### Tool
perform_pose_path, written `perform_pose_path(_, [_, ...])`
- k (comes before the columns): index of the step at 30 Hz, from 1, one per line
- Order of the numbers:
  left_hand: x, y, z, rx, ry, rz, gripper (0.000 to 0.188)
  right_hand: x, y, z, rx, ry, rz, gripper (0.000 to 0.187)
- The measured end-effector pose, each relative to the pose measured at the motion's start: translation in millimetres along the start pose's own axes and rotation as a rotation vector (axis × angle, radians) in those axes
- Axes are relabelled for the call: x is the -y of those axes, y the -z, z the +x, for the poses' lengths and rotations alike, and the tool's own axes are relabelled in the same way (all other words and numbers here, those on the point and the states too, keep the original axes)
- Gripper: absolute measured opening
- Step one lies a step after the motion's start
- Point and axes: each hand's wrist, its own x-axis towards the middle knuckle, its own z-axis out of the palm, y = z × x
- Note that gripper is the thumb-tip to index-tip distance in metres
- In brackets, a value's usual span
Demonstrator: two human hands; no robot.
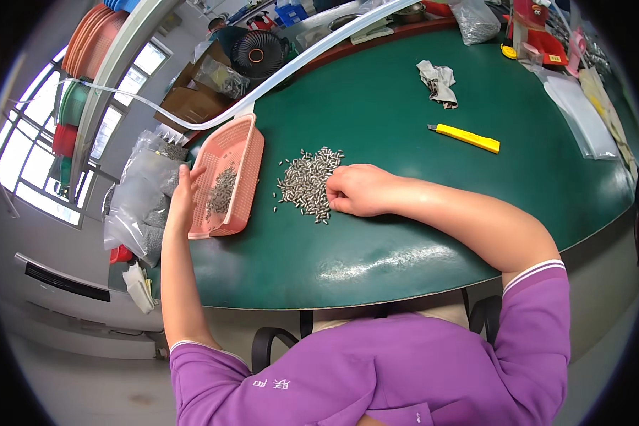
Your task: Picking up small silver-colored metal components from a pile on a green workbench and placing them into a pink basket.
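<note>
A loose pile of small silvery metal pins (pixel 309 181) lies on the green tabletop, with a few strays at its left edge. My right hand (pixel 366 190) rests at the pile's right side, its fingers curled down against the pins. The fingertips are hidden, so what is between them does not show. To the left of the pile stands a pink perforated plastic basket (pixel 245 188), with more metal pins (pixel 222 190) inside. My left hand (pixel 183 199) holds the basket's left side, with finger ends reaching over the rim.
Beyond my right hand lie a yellow utility knife (pixel 468 138) and a crumpled cloth (pixel 439 83). Clear plastic bags of grey parts (pixel 145 192) crowd the left. A white tube (pixel 305 60) arches across the far left. Plastic sheets (pixel 581 117) lie at the right edge.
</note>
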Motion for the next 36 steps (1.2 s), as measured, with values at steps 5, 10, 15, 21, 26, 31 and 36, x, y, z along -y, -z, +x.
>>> perform_pose_path(5, [0.9,-0.1,-3.8,-0.067,-0.250,-0.067,0.061,-0.8,-1.9,3.2,0.022,0.003,0.013,0.015])
perform_pose_path(10, [-31.8,-55.5,-40.1,0.053,-0.507,-0.257,0.020,-2.9,-6.1,6.5,-0.178,-0.083,0.342,0.020])
perform_pose_path(15, [-42.3,-119.3,-90.4,0.578,-0.079,-0.483,0.027,11.8,-1.5,6.7,-0.201,0.024,0.824,0.012])
perform_pose_path(21, [-34.8,-140.8,-93.8,0.664,0.012,-0.832,0.024,28.2,8.6,-3.6,-0.130,0.044,0.918,0.012])
perform_pose_path(26, [-28.6,-140.2,-86.5,0.725,0.035,-0.909,0.021,29.4,10.0,-7.0,-0.251,0.071,0.611,0.009])
perform_pose_path(31, [-21.8,-140.5,-80.7,0.751,0.007,-0.901,0.018,31.1,14.5,-6.1,-0.335,0.130,0.262,0.008])
perform_pose_path(36, [-0.5,-140.9,-75.4,0.787,-0.034,-1.018,0.017,24.9,17.3,-0.5,-0.372,0.122,0.185,0.013])
